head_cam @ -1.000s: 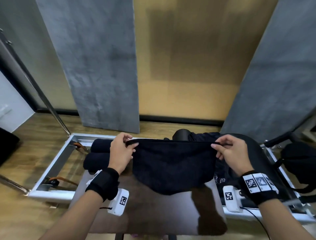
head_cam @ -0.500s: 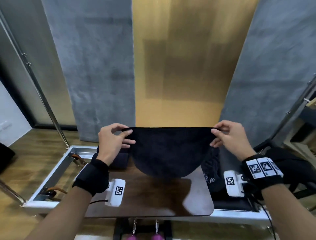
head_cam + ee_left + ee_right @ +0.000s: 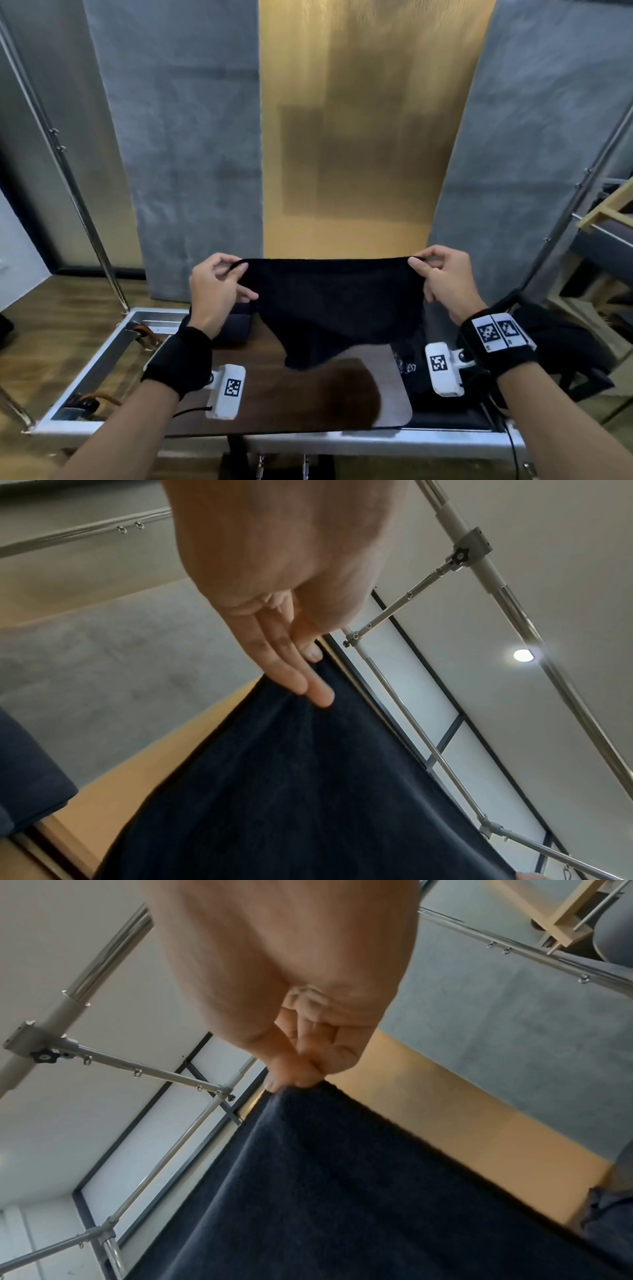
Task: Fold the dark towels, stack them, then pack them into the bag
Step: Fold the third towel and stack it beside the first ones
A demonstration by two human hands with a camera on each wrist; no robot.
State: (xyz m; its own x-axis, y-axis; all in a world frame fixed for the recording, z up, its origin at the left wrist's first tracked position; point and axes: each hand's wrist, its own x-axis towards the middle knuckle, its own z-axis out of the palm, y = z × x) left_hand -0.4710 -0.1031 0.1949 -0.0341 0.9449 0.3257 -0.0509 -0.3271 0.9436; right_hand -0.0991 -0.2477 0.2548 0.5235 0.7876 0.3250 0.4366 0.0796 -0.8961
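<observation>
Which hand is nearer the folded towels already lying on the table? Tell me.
Left. The left hand pinches the held towel just above the folded towels; the right hand holds the opposite corner, far across the table.

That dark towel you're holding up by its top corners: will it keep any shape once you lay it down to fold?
Probably not. The dark towel sags in a curve between the left hand and right hand, so it looks floppy. Pinches at two corners carry it, so likely light. Its napped surface should grip, not slip.
</observation>
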